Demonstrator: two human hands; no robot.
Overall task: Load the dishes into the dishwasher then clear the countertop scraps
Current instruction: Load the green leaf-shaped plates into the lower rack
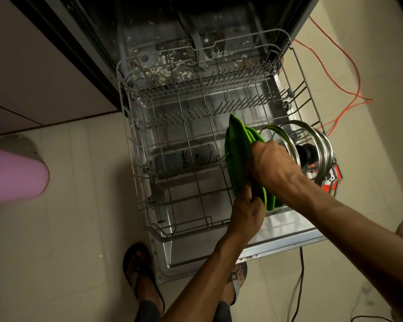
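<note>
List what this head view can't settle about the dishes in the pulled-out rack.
- Green plates: exact count unclear; the right hand and left hand cover their edges.
- Glass lids with steel rims: lower parts hidden behind the right forearm.
- Orange object beyond the grey wire rack: mostly hidden, unidentifiable.

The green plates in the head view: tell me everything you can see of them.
The green plates are bright green with a matte, plastic-looking surface, several standing on edge close together in the right front of the lower rack, left of the glass lids. How many there are cannot be told. The right hand grips them from above; the left hand holds their lower edge, fingers against the front plate.
</note>
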